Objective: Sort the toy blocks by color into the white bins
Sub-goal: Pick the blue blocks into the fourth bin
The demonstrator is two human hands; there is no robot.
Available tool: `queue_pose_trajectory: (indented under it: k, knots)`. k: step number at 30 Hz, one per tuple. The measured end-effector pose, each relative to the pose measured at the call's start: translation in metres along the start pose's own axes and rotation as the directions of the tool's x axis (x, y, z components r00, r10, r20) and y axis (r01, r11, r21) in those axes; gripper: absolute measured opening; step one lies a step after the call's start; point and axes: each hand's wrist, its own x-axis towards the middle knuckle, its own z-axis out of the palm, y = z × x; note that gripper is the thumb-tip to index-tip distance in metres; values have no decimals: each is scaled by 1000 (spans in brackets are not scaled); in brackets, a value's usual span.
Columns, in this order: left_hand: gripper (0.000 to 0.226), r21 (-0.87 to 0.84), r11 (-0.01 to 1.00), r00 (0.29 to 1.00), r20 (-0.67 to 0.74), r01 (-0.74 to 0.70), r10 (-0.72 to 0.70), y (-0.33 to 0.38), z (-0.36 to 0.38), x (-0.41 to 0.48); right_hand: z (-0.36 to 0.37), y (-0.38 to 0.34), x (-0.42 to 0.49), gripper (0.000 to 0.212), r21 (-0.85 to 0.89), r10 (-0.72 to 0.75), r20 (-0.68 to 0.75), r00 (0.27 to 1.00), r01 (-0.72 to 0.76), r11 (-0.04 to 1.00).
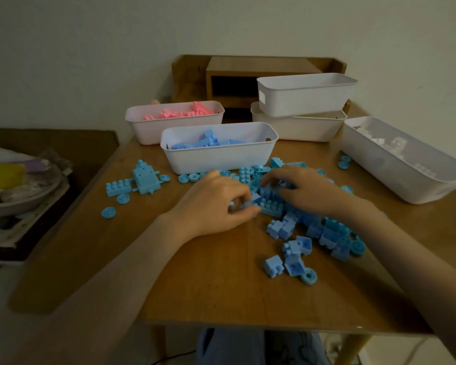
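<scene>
1. Blue blocks lie loose on the wooden table. Most sit in a heap under and to the right of the hands on my feed, and a flat blue assembly and some round pieces lie off to the left.
2. Just behind the heap stands the blue-block bin, white-walled and partly filled with blue blocks only.
3. Behind it to the left is the pink-block bin, which holds pink blocks heaped toward its right end.
4. Along the right side, the white-block bin sits at an angle with white blocks inside. Its near corner runs out to the frame edge.
5. At the back, an upper bin rests askew on a lower bin. From here I cannot see inside either.
6. The left hand has its fingers curled, and thumb and fingertips pinch a small blue block at the heap's left edge.
7. The right hand arches over the top of the heap with bent fingers touching blocks. The fingers hide what lies beneath, so I cannot tell whether it grips anything.
8. A wooden shelf unit stands behind the bins, its cubby too dark to read. On the left, a stack of plates with something yellow on top is blurred.
</scene>
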Motion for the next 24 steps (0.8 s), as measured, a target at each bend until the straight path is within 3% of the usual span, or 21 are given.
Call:
queue_pose_trajectory:
  k: [5, 12, 15, 18, 21, 24]
  knots:
    - [30, -89, 968, 961, -127, 236, -246, -3, -2, 4, 3, -2, 3, 27, -78, -15, 26, 1000, 17, 997]
    - [20, -104, 960, 944, -183, 260, -275, -6, -6, 9, -1, -2, 11, 21, -107, -30, 24, 999, 33, 994]
    - [19, -128, 950, 919, -246, 285, -309, -10, -20, 18, -13, -8, 20, 19, -93, -75, -60, 995, 69, 993]
    - [18, -154, 911, 896, -178, 383, -407, -24, -37, 38, -30, -12, 43, 27, -45, -127, -200, 972, 120, 992]
    - [19, -169, 843, 843, -99, 510, -530, -46, -46, 59, -34, -14, 74, 54, -164, -204, -230, 952, 168, 972]
    - [26, 16, 813, 812, -43, 583, -582, -67, -42, 72, -24, -15, 98, 56, -153, -188, -207, 960, 158, 976]
